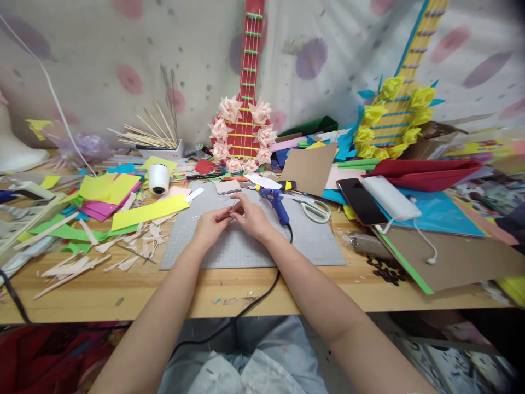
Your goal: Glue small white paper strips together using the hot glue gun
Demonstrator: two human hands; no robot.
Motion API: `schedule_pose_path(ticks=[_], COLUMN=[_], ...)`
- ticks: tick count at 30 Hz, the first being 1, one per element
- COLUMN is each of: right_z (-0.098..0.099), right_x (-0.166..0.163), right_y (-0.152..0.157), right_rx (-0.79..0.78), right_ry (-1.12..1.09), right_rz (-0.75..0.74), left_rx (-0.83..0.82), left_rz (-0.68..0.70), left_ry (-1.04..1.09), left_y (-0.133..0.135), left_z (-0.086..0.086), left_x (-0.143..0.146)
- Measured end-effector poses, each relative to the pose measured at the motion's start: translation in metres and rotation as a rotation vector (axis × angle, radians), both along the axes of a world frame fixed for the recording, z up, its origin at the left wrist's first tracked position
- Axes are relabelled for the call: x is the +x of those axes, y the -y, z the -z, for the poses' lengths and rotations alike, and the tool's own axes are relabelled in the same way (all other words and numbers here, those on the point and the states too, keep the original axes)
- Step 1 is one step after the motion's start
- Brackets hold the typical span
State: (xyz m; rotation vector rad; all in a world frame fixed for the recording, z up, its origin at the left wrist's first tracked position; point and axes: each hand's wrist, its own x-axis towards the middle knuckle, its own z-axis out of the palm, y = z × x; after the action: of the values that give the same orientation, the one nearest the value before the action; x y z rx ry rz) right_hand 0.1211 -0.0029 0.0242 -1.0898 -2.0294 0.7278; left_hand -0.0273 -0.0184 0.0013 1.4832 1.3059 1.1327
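Observation:
Both hands meet over the grey cutting mat point(246, 246) at the middle of the wooden table. My left hand point(210, 225) and my right hand point(249, 216) have their fingertips pinched together on a small thin pale piece, too small to name. A blue glue gun point(277, 203) lies just right of my right hand, its black cord running off the table's front edge. A small pale card point(228, 187) lies on the mat just beyond the hands.
Coloured paper sheets and pale strips point(123, 219) cover the left. A white thread spool point(158, 178), scissors point(315, 210), a phone point(361, 200) and a white power bank point(389, 198) lie around. A red paper guitar point(244, 109) and a yellow one point(396, 117) lean on the back wall.

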Motion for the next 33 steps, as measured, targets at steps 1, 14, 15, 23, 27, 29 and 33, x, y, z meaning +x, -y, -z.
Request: schedule_pose_path(ticks=[1, 14, 15, 23, 27, 29, 33], right_z=[-0.001, -0.021, -0.027, -0.038, -0.014, -0.005, -0.004], right_x=[0.000, 0.020, 0.032, 0.124, 0.106, 0.090, 0.074], right_y=[0.000, 0.006, 0.007, -0.010, -0.021, -0.022, -0.013], right_rx=[0.007, -0.068, -0.157, -0.331, -0.222, -0.240, -0.264], right_ry=[0.016, -0.007, 0.024, 0.532, 0.425, 0.344, -0.011], right_rz=[-0.002, -0.077, -0.163, 0.209, 0.315, 0.405, 0.442], left_rx=[0.000, -0.145, -0.156, -0.155, -0.152, -0.158, -0.158], left_rz=[-0.008, -0.328, -0.362, -0.423, -0.426, -0.427, -0.433], left_ry=[-0.016, 0.389, 0.471, 0.687, 0.689, 0.688, 0.689], left_y=[-0.001, 0.000, 0.000, -0.003, -0.004, -0.003, -0.004], left_z=[0.001, -0.012, -0.014, -0.016, -0.014, -0.014, -0.015], left_x=[-0.001, 0.006, 0.005, 0.001, 0.002, 0.003, 0.003])
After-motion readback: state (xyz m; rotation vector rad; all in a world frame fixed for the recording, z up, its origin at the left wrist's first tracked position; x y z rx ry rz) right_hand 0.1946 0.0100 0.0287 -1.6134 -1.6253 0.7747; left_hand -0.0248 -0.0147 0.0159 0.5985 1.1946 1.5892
